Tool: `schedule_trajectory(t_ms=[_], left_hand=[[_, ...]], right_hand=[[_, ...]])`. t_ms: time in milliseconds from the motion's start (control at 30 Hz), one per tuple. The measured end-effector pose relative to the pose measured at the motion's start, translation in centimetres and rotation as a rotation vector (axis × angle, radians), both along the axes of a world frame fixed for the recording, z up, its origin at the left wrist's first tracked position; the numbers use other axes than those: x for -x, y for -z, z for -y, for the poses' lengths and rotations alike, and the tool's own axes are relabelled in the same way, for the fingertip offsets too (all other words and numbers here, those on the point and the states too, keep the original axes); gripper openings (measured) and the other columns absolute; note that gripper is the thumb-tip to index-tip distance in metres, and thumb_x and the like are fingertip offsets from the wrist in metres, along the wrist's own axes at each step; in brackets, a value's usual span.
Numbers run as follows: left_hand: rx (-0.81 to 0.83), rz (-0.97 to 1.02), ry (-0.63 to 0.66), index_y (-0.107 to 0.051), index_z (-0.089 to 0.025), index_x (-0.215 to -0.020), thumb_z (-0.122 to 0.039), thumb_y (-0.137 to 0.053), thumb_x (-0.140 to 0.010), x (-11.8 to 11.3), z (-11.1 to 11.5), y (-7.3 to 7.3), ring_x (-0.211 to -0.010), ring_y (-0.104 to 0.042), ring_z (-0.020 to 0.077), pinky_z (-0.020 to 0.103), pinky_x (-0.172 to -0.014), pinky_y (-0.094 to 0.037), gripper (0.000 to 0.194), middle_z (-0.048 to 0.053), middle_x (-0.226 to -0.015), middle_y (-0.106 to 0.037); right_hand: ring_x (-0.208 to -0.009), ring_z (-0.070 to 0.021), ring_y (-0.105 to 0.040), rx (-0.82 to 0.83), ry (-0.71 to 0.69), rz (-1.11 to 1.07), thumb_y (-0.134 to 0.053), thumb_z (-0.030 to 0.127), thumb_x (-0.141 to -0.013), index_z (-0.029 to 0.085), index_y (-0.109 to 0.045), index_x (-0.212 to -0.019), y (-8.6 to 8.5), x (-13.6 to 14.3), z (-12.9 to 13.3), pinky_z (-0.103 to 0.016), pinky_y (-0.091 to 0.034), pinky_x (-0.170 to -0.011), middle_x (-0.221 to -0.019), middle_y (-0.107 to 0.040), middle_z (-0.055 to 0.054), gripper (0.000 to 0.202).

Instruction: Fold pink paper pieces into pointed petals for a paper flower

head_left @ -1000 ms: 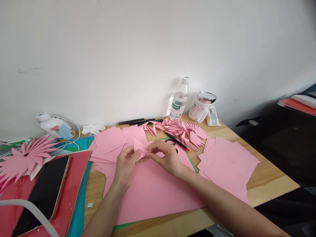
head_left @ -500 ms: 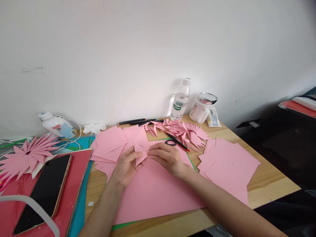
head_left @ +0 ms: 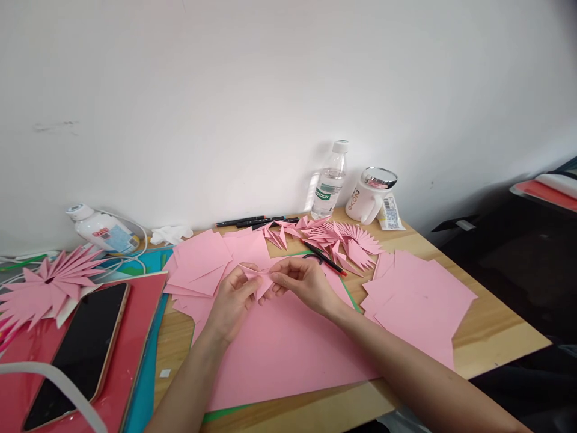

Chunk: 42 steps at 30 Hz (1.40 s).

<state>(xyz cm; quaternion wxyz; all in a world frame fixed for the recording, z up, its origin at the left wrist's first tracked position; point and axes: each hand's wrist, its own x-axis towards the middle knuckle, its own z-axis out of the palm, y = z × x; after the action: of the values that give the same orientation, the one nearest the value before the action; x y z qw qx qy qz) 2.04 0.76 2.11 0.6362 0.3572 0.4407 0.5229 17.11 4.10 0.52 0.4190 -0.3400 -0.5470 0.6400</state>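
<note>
Head view showed the left hand (head_left: 232,302) and the right hand (head_left: 310,285) pinching a folded pink paper (head_left: 263,284) between them above a large pink sheet (head_left: 288,355), the piece seeming light, crisp and easily creased, best held by its folded edges.

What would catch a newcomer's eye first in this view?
First, the small folded pink paper held between the left hand and right hand, over a large pink sheet mid-desk. Next, the spiky pink pinwheel near the left edge, beside a dark-screened phone. At the back, a clear bottle stands left of a white mug.
</note>
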Motion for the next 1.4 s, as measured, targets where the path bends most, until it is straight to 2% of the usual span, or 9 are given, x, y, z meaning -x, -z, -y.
schedule_trajectory(t_ms=[133,300,400,500,800,933,1100,1267,1400], left_hand=[[0.035,-0.005,-0.004,-0.052,-0.018,-0.074,-0.016,-0.065,-0.067,0.3,-0.1,0.1,-0.053,-0.060,0.0148,0.024,-0.047,-0.043,0.015,-0.001,-0.058,-0.061],[-0.033,-0.130,-0.016,-0.053,-0.018,-0.073,-0.019,-0.065,-0.068,0.4,-0.1,0.2,-0.050,-0.061,0.0168,0.027,-0.046,-0.047,0.013,-0.002,-0.054,-0.060],[-0.078,-0.280,-0.005,-0.054,-0.017,-0.071,-0.020,-0.065,-0.069,0.2,0.1,-0.1,-0.047,-0.061,0.0172,0.027,-0.044,-0.046,0.011,-0.003,-0.050,-0.057],[-0.094,-0.312,0.013,-0.055,-0.017,-0.069,-0.019,-0.064,-0.069,-0.1,0.2,-0.3,-0.044,-0.060,0.0163,0.026,-0.043,-0.046,0.009,-0.003,-0.048,-0.058],[-0.070,-0.308,0.036,-0.055,-0.017,-0.069,-0.015,-0.061,-0.067,-0.1,0.2,-0.2,-0.044,-0.060,0.0168,0.027,-0.045,-0.046,0.006,0.000,-0.049,-0.063],[-0.060,-0.320,0.011,-0.055,-0.016,-0.067,-0.012,-0.060,-0.066,-0.3,0.2,-0.2,-0.041,-0.055,0.0125,0.025,-0.046,-0.046,0.007,-0.001,-0.050,-0.061],[-0.048,-0.278,-0.076,-0.053,-0.019,-0.088,-0.012,-0.063,-0.063,-0.2,0.1,-0.2,-0.042,-0.056,0.0130,0.025,-0.043,-0.044,0.027,-0.006,-0.056,-0.057],[-0.082,-0.328,0.002,-0.055,-0.018,-0.071,-0.020,-0.063,-0.068,-0.1,0.1,-0.1,-0.050,-0.055,0.0121,0.022,-0.045,-0.040,0.009,-0.004,-0.056,-0.055],[-0.114,-0.372,-0.003,-0.056,-0.016,-0.058,-0.024,-0.064,-0.070,-0.1,0.2,0.1,-0.051,-0.048,0.0093,0.020,-0.048,-0.037,0.016,-0.003,-0.054,-0.053]], right_hand=[[-0.056,-0.0120,-0.063,0.063,-0.056,-0.026,-0.069,0.039,-0.068,0.013,-0.062,-0.073,-0.5,-0.2,-0.1,-0.025,-0.054,-0.056,-0.059,-0.063,0.000,0.027],[-0.059,-0.0107,-0.065,0.348,-0.166,-0.128,-0.067,0.044,-0.070,0.011,-0.063,-0.069,-0.3,-0.6,-0.8,-0.021,-0.055,-0.060,-0.063,-0.067,-0.004,0.033],[-0.056,-0.0083,-0.065,0.522,-0.177,-0.142,-0.073,0.035,-0.066,0.010,-0.064,-0.068,0.5,-0.9,-1.4,-0.016,-0.054,-0.058,-0.061,-0.067,-0.004,0.027],[-0.057,-0.0078,-0.065,0.615,-0.228,-0.121,-0.075,0.029,-0.066,0.009,-0.066,-0.072,0.7,-1.1,-1.7,-0.014,-0.054,-0.057,-0.062,-0.067,-0.003,0.023],[-0.049,-0.0063,-0.061,0.546,-0.229,0.041,-0.081,0.027,-0.055,0.008,-0.066,-0.064,0.5,-1.3,-1.7,-0.012,-0.050,-0.048,-0.056,-0.066,-0.003,0.026],[-0.042,-0.0044,-0.056,0.417,-0.189,0.080,-0.080,0.032,-0.055,0.008,-0.064,-0.061,0.7,-1.0,-1.3,-0.013,-0.046,-0.044,-0.052,-0.064,-0.001,0.029],[-0.040,-0.0052,-0.053,0.294,-0.164,0.107,-0.076,0.037,-0.059,0.010,-0.059,-0.057,0.0,-0.8,-0.9,-0.017,-0.045,-0.043,-0.046,-0.059,0.002,0.032],[-0.059,-0.0093,-0.063,0.437,-0.327,0.020,-0.071,0.040,-0.068,0.010,-0.063,-0.073,-0.1,-1.0,-1.1,-0.019,-0.052,-0.057,-0.065,-0.067,-0.004,0.031],[-0.060,-0.0078,-0.063,0.610,-0.313,-0.043,-0.067,0.037,-0.074,0.011,-0.063,-0.081,0.3,-0.8,-1.1,-0.017,-0.052,-0.056,-0.070,-0.067,-0.005,0.027]])
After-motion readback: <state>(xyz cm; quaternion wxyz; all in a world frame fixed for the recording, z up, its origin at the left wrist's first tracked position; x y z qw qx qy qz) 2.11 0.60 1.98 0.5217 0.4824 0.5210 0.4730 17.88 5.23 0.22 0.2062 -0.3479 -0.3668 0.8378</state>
